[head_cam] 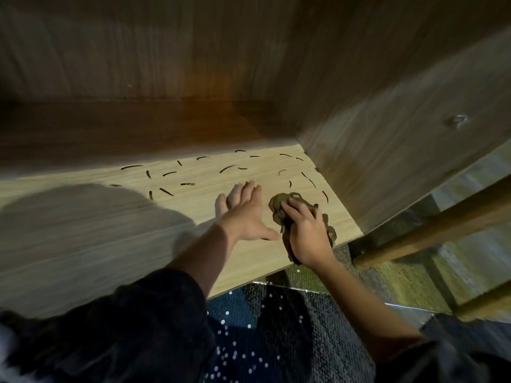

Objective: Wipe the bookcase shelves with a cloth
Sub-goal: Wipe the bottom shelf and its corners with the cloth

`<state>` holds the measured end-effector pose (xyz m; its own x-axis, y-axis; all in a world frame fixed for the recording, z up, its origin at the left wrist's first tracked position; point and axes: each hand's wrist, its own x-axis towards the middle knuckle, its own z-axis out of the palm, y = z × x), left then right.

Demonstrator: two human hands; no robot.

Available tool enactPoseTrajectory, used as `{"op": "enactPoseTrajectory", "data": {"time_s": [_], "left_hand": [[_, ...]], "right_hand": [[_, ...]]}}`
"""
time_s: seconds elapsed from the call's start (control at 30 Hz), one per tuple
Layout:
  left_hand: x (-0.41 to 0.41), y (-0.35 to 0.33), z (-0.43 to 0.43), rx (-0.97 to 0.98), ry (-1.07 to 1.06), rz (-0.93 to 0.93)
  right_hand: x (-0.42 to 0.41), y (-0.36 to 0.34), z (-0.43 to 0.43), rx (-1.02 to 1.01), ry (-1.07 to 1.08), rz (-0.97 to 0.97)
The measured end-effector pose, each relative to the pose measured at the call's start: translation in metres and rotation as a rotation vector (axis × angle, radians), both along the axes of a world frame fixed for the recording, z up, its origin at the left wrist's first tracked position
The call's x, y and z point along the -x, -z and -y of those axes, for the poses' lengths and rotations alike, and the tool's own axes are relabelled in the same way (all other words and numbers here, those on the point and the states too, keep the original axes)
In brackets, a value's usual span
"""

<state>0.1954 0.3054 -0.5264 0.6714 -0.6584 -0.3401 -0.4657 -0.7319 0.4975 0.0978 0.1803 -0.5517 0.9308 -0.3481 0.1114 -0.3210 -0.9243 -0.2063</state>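
Note:
A light wooden bookcase shelf (pixel 116 225) fills the middle of the view, with several short dark curved bits (pixel 226 169) scattered over its far right part. My right hand (pixel 307 233) grips a crumpled brown cloth (pixel 279 205) and presses it onto the shelf near the right front corner. My left hand (pixel 246 214) lies flat on the shelf just left of the cloth, fingers straight and pointing toward the back.
The bookcase's dark back panel (pixel 166 64) and right side wall (pixel 387 150) close in the shelf. A wooden rail (pixel 431 233) runs past the right side. Below the shelf edge is dark speckled fabric (pixel 249 341) over carpet.

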Motion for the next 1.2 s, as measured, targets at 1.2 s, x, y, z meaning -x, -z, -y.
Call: {"op": "enactPoseTrajectory", "data": {"time_s": [1.2], "left_hand": [[-0.009, 0.02, -0.001, -0.006, 0.032, -0.036]], "right_hand": [[-0.056, -0.006, 0.009, -0.086, 0.049, -0.012]]}}
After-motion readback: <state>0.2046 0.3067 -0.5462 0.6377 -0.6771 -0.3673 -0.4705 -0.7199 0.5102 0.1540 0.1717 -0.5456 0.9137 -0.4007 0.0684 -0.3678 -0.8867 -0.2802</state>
